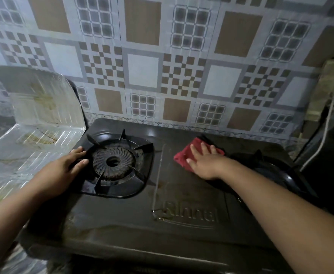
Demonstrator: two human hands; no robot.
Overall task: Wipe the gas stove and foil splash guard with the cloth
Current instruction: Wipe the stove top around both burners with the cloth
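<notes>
1. The gas stove [122, 218] is dark, with two burners, and sits in front of a wall [142, 56] covered in brown, white and grey squares
2. The right hand [205, 163] lies flat on a red cloth [184, 157], fingers straight and slightly spread, pressing it onto the stove top between the two burners, near the back edge
3. The left hand [63, 171] rests at the left rim of the left burner [113, 162]; its fingers are stretched out and touch the black pan support [138, 175], curling round nothing
4. The foil splash guard [43, 107] stands at the stove's left side, one panel upright and the others lying flat toward the viewer, with yellowish-brown stains on it
5. The right burner [277, 171] is partly hidden behind the right forearm
6. A raised brand name [189, 212] is embossed on the stove's middle panel, with smears nearby
7. A white cord [324, 135] hangs at the far right
</notes>
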